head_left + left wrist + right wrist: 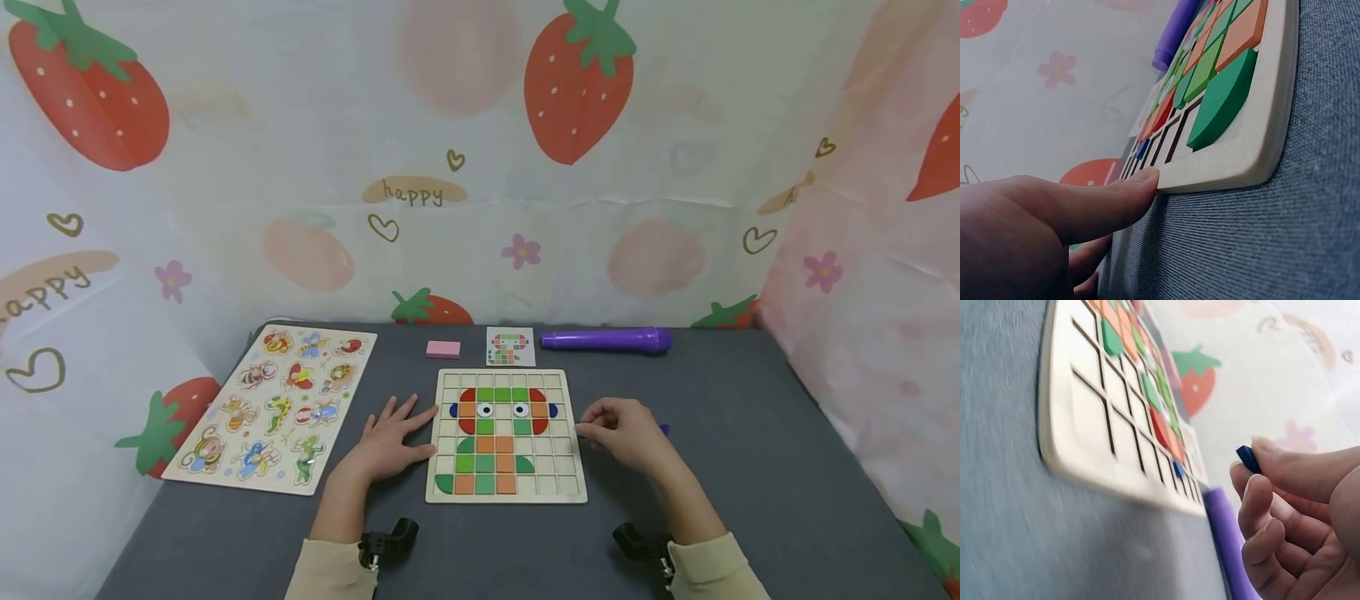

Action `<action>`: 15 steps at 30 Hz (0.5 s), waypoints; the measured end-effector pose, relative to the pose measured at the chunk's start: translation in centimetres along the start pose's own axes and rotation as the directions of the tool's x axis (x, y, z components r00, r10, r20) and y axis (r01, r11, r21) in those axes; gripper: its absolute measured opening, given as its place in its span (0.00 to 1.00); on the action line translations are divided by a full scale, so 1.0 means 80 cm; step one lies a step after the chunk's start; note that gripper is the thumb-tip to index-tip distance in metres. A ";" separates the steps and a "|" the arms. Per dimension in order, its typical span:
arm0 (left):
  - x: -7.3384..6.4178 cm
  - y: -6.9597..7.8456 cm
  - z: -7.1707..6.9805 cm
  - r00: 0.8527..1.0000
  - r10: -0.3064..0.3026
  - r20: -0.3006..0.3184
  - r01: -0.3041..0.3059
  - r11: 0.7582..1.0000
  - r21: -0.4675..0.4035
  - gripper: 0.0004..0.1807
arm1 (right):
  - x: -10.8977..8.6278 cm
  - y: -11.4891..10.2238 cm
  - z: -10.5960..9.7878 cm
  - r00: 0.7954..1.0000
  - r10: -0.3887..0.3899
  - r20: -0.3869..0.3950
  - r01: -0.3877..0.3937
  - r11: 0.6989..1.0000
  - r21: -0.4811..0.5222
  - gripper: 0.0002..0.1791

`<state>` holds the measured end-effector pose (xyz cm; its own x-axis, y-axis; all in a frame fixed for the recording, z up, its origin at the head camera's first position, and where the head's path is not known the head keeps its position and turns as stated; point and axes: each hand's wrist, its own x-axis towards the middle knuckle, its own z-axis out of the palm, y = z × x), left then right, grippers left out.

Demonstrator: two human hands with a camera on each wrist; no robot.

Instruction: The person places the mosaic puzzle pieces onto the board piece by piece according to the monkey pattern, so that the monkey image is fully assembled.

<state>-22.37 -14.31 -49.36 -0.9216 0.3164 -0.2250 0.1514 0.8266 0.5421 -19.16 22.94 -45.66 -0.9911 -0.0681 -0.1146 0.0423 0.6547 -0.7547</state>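
Observation:
A wooden grid board [546,485] lies on the grey table, its cells partly filled with green, orange, red and blue tiles and two eye tiles that form a figure. Along its left edge my left hand [386,446] rests with fingers spread, the thumb [1129,194] touching the rim. Just off the board's right edge, my right hand [626,433] pinches a small dark blue tile [1248,459] between thumb and forefinger. The other fingers of that hand are curled in. Another blue piece [664,429] peeks out beside the right hand, mostly hidden.
Behind the board lie a pink block [443,349], a picture card [511,347] with a similar figure and a purple marker-shaped tube [606,340]. An insect puzzle board [279,400] sits at the left. Printed cloth [480,250] hangs along the back and sides.

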 end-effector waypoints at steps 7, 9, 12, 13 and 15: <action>0.002 -0.003 0.001 1.000 -0.005 0.002 0.005 1.000 0.009 0.38 | 0.014 -0.020 0.034 0.999 -0.029 0.031 0.027 0.997 0.073 0.05; 0.002 -0.003 0.001 1.000 -0.007 0.002 0.007 1.000 0.011 0.38 | 0.017 -0.026 0.043 0.997 -0.053 0.053 0.049 0.996 0.076 0.05; 0.002 -0.002 0.001 1.000 -0.004 0.000 0.004 1.000 0.009 0.38 | 0.019 -0.035 0.056 0.993 -0.084 0.084 0.078 0.994 0.076 0.04; 0.002 -0.002 0.001 1.000 -0.005 0.001 0.005 1.000 0.009 0.38 | 0.019 -0.038 0.060 0.991 -0.096 0.094 0.090 0.993 0.072 0.04; 0.002 -0.002 0.001 1.000 -0.002 0.001 0.002 1.000 0.005 0.38 | 0.021 -0.045 0.070 0.988 -0.118 0.100 0.113 0.992 0.054 0.04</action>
<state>-22.49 -14.34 -49.54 -0.9213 0.3155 -0.2273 0.1515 0.8297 0.5372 -20.24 16.29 -46.73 -0.9715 -0.2198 -0.0887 -0.0633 0.6012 -0.7966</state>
